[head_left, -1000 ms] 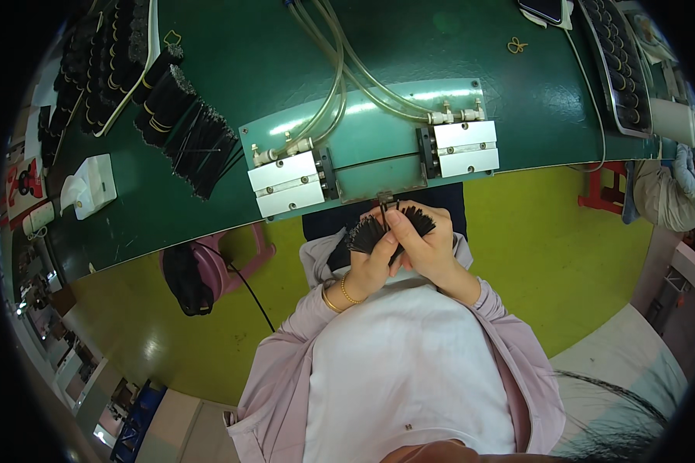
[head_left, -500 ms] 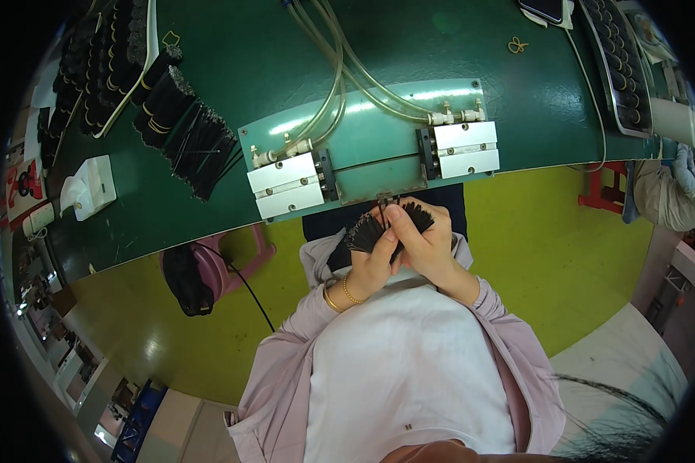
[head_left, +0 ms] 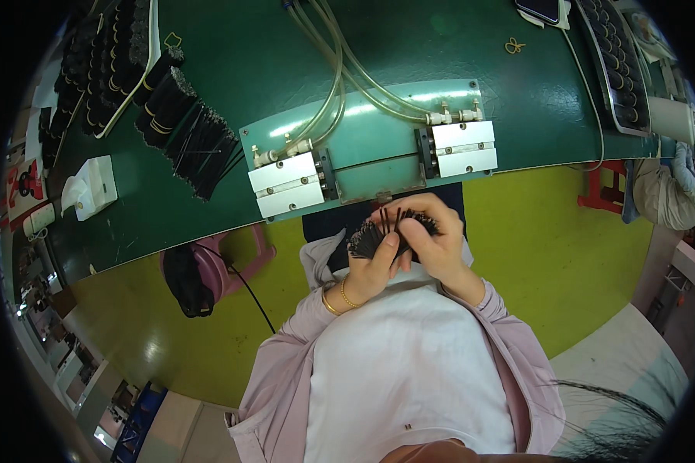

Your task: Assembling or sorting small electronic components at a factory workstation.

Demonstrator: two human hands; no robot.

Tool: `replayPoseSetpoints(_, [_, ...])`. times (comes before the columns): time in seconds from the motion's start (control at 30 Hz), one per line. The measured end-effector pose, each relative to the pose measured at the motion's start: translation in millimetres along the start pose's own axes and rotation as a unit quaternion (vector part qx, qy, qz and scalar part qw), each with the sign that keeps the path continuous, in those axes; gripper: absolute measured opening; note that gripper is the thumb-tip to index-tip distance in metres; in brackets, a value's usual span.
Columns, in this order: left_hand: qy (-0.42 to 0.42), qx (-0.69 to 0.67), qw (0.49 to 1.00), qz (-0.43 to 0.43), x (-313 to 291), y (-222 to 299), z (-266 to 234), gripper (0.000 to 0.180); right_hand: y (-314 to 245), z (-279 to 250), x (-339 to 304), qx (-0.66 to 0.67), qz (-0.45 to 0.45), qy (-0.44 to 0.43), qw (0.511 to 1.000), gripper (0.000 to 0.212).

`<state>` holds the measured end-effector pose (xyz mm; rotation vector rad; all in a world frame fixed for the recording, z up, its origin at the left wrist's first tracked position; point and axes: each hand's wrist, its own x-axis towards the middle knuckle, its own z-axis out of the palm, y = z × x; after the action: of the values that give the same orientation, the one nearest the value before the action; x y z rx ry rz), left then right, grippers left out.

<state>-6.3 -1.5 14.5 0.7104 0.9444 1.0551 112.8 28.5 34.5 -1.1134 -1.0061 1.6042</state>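
Note:
Just in front of the table edge, both hands hold fanned bunches of thin black wires (head_left: 366, 240). My left hand (head_left: 370, 275) is closed around the left bunch, its thumb pressed along the wires. Curled over the right part is my right hand (head_left: 443, 251), with thumb bent and fingers around the wires' far side. Two or three single wires stick up between the thumbs. Beyond the hands is a pneumatic fixture (head_left: 378, 179) with a silver block at each side. The palms and the wires' lower ends are hidden.
Loose and banded black wire bundles (head_left: 197, 147) lie on the green table (head_left: 208, 46) at left. Clear air hoses (head_left: 336, 58) run to the fixture. A white box (head_left: 99, 187) stands far left, a tray of bundles (head_left: 622, 69) far right. A pink stool (head_left: 228, 262) is below left.
My right hand has shifted slightly right, its thumb drawn back and bent. The single wires between the thumbs are now more spread. My left hand has hardly moved.

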Motion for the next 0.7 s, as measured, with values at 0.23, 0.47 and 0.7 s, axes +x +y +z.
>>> replayPoseSetpoints(0.23, [-0.045, 0.016, 0.996, -0.073, -7, 21, -5, 0.026, -10, -21, 12, 0.001, -0.236, -0.032, 0.971, 0.026])
replayPoseSetpoints(0.47, [-0.082, 0.028, 0.990, -0.114, -9, 35, -6, 0.026, -16, -24, 19, -0.098, -0.323, -0.065, 0.939, 0.022])
replayPoseSetpoints(0.7, [-0.086, 0.054, 0.988, -0.119, -9, 35, -6, 0.025, -16, -24, 20, -0.091, -0.351, -0.065, 0.930, 0.016])
